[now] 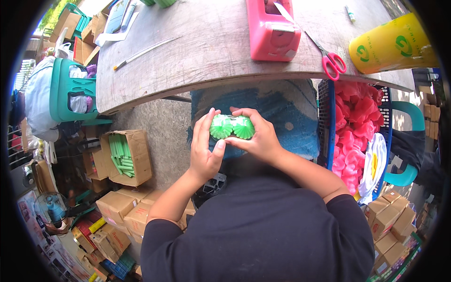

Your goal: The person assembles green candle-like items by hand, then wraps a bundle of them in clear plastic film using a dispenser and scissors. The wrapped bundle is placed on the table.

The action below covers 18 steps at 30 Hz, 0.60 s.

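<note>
Two bright green, scalloped, shell-like pieces (232, 127) sit side by side between my hands, with a glossy, clear wrap-like sheen on top. My left hand (205, 145) is closed against their left end, fingers along the far side and thumb near the front. From the right, my right hand (261, 137) grips the other end, its fingers over the far edge and its thumb below. Both hold the pair in front of my body, short of the table (197, 61). On the table stand a pink tape dispenser (275, 42) and pink-handled scissors (334, 66).
A yellow printed roll (394, 44) lies at the table's right. Beneath it stands a blue crate (386, 141) of pink plastic bags (350, 136). At left are a teal chair (58, 91), an open carton (141, 157) of green sticks and several stacked boxes (117, 207).
</note>
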Available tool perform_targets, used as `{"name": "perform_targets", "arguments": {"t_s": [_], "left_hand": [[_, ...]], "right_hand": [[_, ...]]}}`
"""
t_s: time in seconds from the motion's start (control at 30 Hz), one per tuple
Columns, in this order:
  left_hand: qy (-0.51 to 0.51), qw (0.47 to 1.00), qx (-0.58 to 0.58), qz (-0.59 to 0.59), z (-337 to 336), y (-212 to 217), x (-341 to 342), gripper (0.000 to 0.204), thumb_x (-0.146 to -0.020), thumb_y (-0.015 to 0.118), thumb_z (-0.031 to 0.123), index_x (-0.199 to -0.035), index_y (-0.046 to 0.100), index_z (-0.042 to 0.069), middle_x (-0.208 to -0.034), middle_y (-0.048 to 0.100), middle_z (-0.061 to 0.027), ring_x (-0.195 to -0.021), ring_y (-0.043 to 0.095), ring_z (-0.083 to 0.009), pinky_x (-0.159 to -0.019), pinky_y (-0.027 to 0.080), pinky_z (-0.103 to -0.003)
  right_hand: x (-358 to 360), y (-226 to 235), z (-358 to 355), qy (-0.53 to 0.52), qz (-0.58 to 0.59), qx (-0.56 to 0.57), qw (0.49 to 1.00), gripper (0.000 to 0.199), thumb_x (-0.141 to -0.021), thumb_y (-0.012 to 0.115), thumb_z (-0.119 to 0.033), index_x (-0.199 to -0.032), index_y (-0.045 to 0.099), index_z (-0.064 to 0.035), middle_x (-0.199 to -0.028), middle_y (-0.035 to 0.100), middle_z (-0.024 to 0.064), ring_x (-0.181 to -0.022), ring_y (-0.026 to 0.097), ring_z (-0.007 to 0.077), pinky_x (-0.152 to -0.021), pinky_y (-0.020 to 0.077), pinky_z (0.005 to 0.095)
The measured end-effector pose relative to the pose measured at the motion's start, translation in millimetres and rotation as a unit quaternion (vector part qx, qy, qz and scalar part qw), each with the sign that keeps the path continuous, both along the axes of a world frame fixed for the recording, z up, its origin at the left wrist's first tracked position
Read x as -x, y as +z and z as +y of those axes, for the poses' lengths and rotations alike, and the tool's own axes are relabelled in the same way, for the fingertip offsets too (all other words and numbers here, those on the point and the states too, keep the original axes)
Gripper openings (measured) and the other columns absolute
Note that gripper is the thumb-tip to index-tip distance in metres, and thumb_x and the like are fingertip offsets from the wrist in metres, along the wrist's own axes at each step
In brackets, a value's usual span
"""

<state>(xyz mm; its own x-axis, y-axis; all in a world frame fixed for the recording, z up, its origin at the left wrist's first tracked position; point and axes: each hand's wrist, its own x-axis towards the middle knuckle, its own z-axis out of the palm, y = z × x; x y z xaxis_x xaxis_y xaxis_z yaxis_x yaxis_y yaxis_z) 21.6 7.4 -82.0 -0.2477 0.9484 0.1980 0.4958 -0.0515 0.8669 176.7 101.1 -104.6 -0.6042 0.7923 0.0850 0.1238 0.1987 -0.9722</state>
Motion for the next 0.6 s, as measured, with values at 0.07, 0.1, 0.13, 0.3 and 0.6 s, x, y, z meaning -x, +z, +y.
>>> {"name": "perform_targets", "arguments": {"t_s": [0.07, 0.1, 0.13, 0.3, 0.6], "left_hand": [[-0.022, 1.000, 0.002, 0.012, 2.6, 3.8, 6.1, 0.058, -0.092, 0.053, 0.031, -0.136, 0.045, -0.006, -0.131, 0.049, -0.0238, -0.120, 0.052, -0.0343, -0.104, 0.040, -0.042], [-0.034, 0.999, 0.002, 0.017, 6.2, 6.5, 10.2, 0.058, -0.091, 0.054, 0.031, -0.136, 0.045, -0.005, -0.131, 0.049, -0.0242, -0.120, 0.052, -0.0343, -0.104, 0.040, -0.041], [-0.046, 0.995, -0.024, 0.083, 9.9, 16.0, 13.7, 0.052, -0.092, 0.051, 0.031, -0.131, 0.051, -0.004, -0.126, 0.053, -0.0235, -0.116, 0.054, -0.0348, -0.101, 0.042, -0.041], [-0.079, 0.995, -0.067, 0.006, 26.6, 19.0, 41.3, 0.039, -0.095, 0.043, 0.026, -0.114, 0.063, -0.001, -0.109, 0.061, -0.0178, -0.102, 0.061, -0.0310, -0.090, 0.049, -0.040], [-0.013, 0.956, 0.021, 0.293, 14.7, 42.2, 9.1, 0.042, -0.089, 0.060, 0.033, -0.121, 0.063, 0.005, -0.125, 0.053, -0.0192, -0.113, 0.051, -0.0375, -0.097, 0.042, -0.047]], "right_hand": [[4.0, 9.4, -6.4, -0.007, 0.005, 0.038, 0.999, 0.060, -0.074, 0.085, -0.028, -0.119, 0.054, -0.0022, -0.120, 0.065, 0.0176, -0.107, 0.067, 0.0322, -0.088, 0.0537, 0.0375], [5.8, 14.8, -10.1, -0.012, 0.007, 0.056, 0.998, 0.060, -0.075, 0.085, -0.028, -0.118, 0.053, -0.0018, -0.122, 0.065, 0.0181, -0.108, 0.067, 0.0321, -0.089, 0.0536, 0.0376], [7.7, 23.5, -14.9, -0.020, 0.015, 0.091, 0.996, 0.057, -0.076, 0.084, -0.028, -0.116, 0.053, -0.0012, -0.124, 0.063, 0.0196, -0.107, 0.067, 0.0320, -0.089, 0.0538, 0.0373], [15.1, 35.2, -18.5, -0.001, -0.009, 0.019, 1.000, 0.064, -0.080, 0.081, -0.037, -0.121, 0.047, -0.0012, -0.126, 0.061, 0.0247, -0.109, 0.065, 0.0377, -0.089, 0.0530, 0.0392], [11.0, 5.4, -27.3, -0.005, 0.055, 0.060, 0.997, 0.043, -0.094, 0.067, -0.029, -0.123, 0.054, -0.0001, -0.125, 0.060, 0.0283, -0.113, 0.062, 0.0410, -0.091, 0.0510, 0.0395]]}}
